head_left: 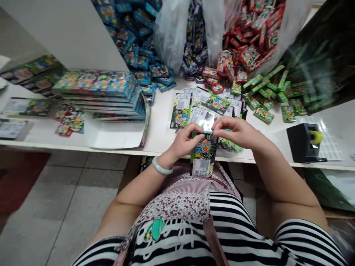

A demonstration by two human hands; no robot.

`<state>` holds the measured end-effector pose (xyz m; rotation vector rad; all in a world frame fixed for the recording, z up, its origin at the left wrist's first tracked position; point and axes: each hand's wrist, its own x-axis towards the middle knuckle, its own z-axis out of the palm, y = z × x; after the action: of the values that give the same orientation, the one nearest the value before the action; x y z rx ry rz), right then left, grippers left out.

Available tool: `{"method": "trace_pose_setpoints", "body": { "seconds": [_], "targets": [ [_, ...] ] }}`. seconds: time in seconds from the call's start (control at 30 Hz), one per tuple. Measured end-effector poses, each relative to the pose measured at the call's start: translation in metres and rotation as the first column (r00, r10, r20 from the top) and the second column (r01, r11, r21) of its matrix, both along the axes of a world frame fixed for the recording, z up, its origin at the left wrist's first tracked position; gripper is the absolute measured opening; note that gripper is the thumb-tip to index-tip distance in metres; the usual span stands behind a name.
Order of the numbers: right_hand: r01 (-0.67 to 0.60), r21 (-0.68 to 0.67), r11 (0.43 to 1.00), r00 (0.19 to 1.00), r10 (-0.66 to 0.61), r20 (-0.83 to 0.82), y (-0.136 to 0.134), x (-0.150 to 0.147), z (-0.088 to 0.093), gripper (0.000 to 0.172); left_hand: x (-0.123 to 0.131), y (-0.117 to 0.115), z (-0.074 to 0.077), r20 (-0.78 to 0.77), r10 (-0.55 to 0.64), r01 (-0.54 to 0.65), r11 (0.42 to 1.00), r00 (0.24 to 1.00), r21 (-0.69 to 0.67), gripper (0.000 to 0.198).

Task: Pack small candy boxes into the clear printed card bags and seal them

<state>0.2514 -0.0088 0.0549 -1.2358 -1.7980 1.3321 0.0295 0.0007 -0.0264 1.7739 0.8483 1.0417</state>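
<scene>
My left hand (185,140) and my right hand (235,131) both pinch the top of a printed plastic packet (203,155) that hangs over the front edge of the white table (116,136). The packet is dark green with a colourful round picture and a white label at its lower end. Both hands have their fingers closed on the packet's clear upper flap. A pale green bangle (161,168) sits on my left wrist. More flat packets (205,105) of the same print lie on the table just behind my hands.
A black tape dispenser (303,142) stands at the right beside a sticker sheet (330,144). Stacked printed cards (102,92) lie at the left. Piles of small blue boxes (138,44), red boxes (249,37) and green boxes (271,92) spill from plastic bags at the back.
</scene>
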Motion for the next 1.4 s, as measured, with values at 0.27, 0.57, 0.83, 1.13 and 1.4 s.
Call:
{"method": "trace_pose_setpoints", "body": {
  "seconds": [0.27,0.57,0.83,1.13,1.4],
  "targets": [
    [-0.078,-0.111,0.991,0.969,0.101,0.225,0.024,-0.027,-0.002,0.034,-0.008,-0.001,0.005,0.023,-0.027,0.027,1.000,0.999,-0.011,0.006],
    [-0.016,-0.120,0.993,0.952,0.052,0.300,0.032,-0.032,-0.008,0.025,0.001,-0.001,-0.001,0.050,0.048,-0.048,0.999,0.998,-0.016,0.017],
    [0.060,-0.335,0.940,0.995,-0.027,0.101,0.035,-0.029,-0.027,0.031,0.003,-0.011,-0.012,0.079,0.149,-0.141,0.985,0.986,-0.097,0.032],
    [-0.047,-0.568,0.822,0.989,-0.042,-0.143,0.027,-0.011,-0.032,0.038,-0.046,-0.045,0.027,0.079,-0.091,0.106,0.972,0.993,-0.210,0.048],
    [0.181,-0.326,0.928,0.973,-0.218,-0.079,0.030,0.009,-0.046,0.047,-0.175,0.034,0.135,-0.196,0.709,-0.438,0.603,0.678,0.666,0.027]
  ]
}}
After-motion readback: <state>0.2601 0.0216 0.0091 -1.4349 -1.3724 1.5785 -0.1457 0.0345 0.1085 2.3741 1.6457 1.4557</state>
